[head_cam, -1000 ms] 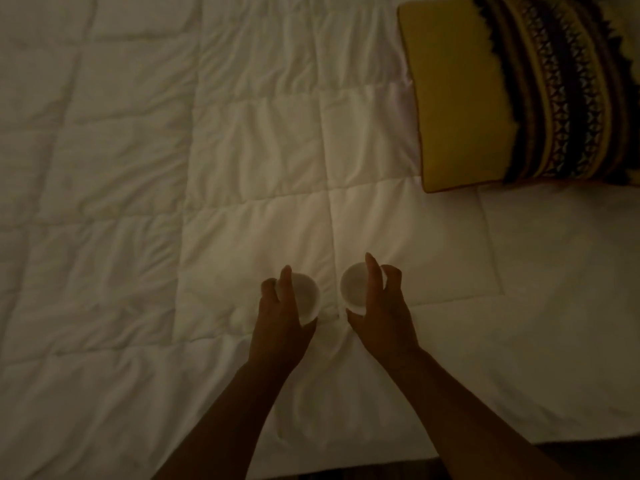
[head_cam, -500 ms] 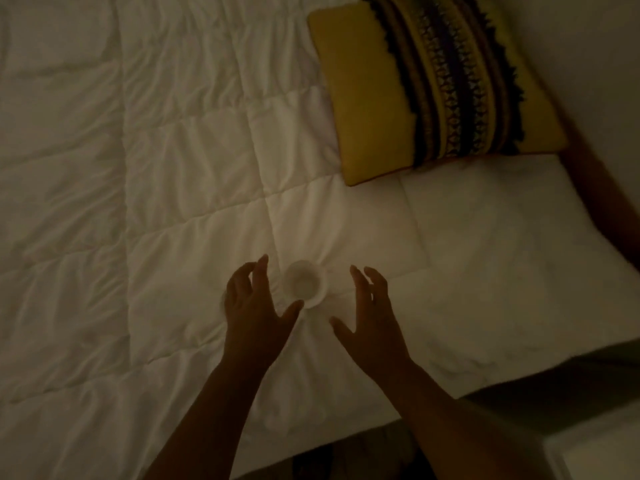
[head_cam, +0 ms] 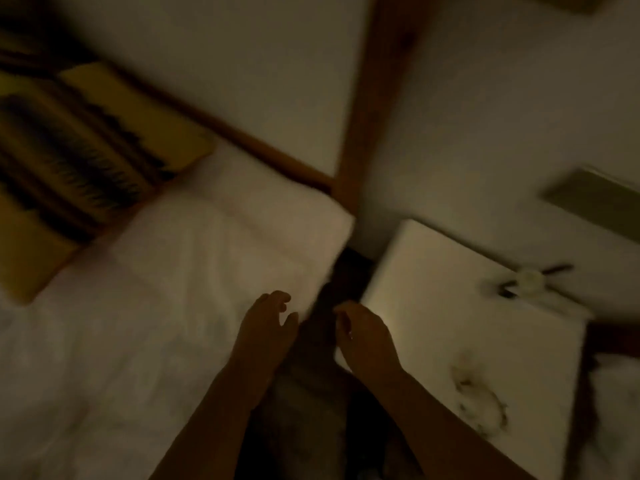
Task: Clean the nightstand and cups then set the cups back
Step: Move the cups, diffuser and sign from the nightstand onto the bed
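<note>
the room is dim and the view is blurred. at the left a yellow pillow point(head_cam: 104, 161) with dark patterned bands lies on the bed point(head_cam: 194, 278), whose white quilt runs to a wooden headboard rail point(head_cam: 263, 147) under a pale wall. right of the bed stands the white nightstand point(head_cam: 460, 317), its top a table with a dark smudged ring point(head_cam: 479, 407) near its front and a small pale object point(head_cam: 528, 280), too blurred to name, at its back. half a second ago both hands flanked a cup on the quilt; now the view has swung right and no cup shows. the left hand point(head_cam: 265, 327) hovers over the bed's edge, grip apart and empty; the right hand point(head_cam: 363, 336) over the nightstand's near corner, fingers loosely curled, empty
</note>
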The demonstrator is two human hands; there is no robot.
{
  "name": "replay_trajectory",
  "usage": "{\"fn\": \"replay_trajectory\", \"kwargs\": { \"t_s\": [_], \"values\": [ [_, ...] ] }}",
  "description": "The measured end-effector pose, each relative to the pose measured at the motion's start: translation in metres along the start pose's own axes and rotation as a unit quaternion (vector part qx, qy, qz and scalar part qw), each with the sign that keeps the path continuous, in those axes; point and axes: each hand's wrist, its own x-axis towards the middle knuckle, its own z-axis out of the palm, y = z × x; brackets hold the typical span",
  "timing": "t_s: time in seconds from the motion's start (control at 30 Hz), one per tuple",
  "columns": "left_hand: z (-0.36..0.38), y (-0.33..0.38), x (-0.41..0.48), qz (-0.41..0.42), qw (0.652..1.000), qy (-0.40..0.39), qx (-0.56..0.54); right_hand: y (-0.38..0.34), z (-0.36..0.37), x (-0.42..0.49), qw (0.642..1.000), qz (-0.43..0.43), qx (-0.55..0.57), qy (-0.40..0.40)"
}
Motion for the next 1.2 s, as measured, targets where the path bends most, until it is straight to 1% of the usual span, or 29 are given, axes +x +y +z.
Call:
{"fn": "replay_trajectory", "kwargs": {
  "t_s": [0.1, 0.27, 0.33, 0.4, 0.47, 0.53, 0.63, 0.7, 0.8, 0.83, 0.93, 0.97, 1.0, 1.07, 1.13, 1.2],
  "values": [
    [0.057, 0.072, 0.021, 0.03, 0.998, -0.057, -0.003, 0.068, -0.049, -0.013, 0.997, 0.05, 0.008, 0.054],
    [0.158, 0.177, 0.027, 0.156, 0.976, -0.149, 0.021, 0.181, -0.12, -0.044, 0.979, 0.158, 0.027, 0.125],
    [0.197, 0.21, 0.031, 0.211, 0.962, -0.164, 0.062, 0.225, -0.145, -0.052, 0.966, 0.197, 0.048, 0.163],
    [0.226, 0.233, 0.039, 0.247, 0.948, -0.171, 0.11, 0.259, -0.164, -0.054, 0.954, 0.228, 0.049, 0.187],
    [0.257, 0.253, 0.049, 0.26, 0.938, -0.186, 0.135, 0.293, -0.181, -0.051, 0.942, 0.254, 0.032, 0.215],
    [0.287, 0.269, 0.063, 0.254, 0.937, -0.193, 0.142, 0.325, -0.197, -0.043, 0.935, 0.262, 0.006, 0.24],
    [0.306, 0.28, 0.083, 0.236, 0.951, -0.178, 0.087, 0.344, -0.221, -0.029, 0.931, 0.257, -0.045, 0.257],
    [0.323, 0.285, 0.094, 0.242, 0.955, -0.158, 0.064, 0.356, -0.232, -0.017, 0.931, 0.229, -0.082, 0.271],
    [0.346, 0.285, 0.104, 0.268, 0.953, -0.14, 0.024, 0.368, -0.236, -0.002, 0.937, 0.187, -0.133, 0.262],
    [0.352, 0.285, 0.108, 0.261, 0.955, -0.143, 0.018, 0.37, -0.237, 0.002, 0.935, 0.181, -0.155, 0.261],
    [0.363, 0.287, 0.116, 0.201, 0.963, -0.177, -0.026, 0.377, -0.242, 0.017, 0.929, 0.195, -0.206, 0.236],
    [0.366, 0.287, 0.117, 0.216, 0.96, -0.173, -0.043, 0.379, -0.242, 0.021, 0.93, 0.196, -0.216, 0.223],
    [0.369, 0.286, 0.117, 0.247, 0.956, -0.15, -0.043, 0.381, -0.241, 0.024, 0.932, 0.192, -0.223, 0.211],
    [0.37, 0.283, 0.112, 0.291, 0.951, -0.103, -0.023, 0.383, -0.236, 0.023, 0.941, 0.179, -0.215, 0.188],
    [0.368, 0.281, 0.109, 0.307, 0.946, -0.097, -0.025, 0.386, -0.229, 0.022, 0.952, 0.166, -0.184, 0.179],
    [0.365, 0.276, 0.11, 0.319, 0.942, -0.102, -0.029, 0.384, -0.225, 0.025, 0.962, 0.172, -0.142, 0.158]
  ]
}}
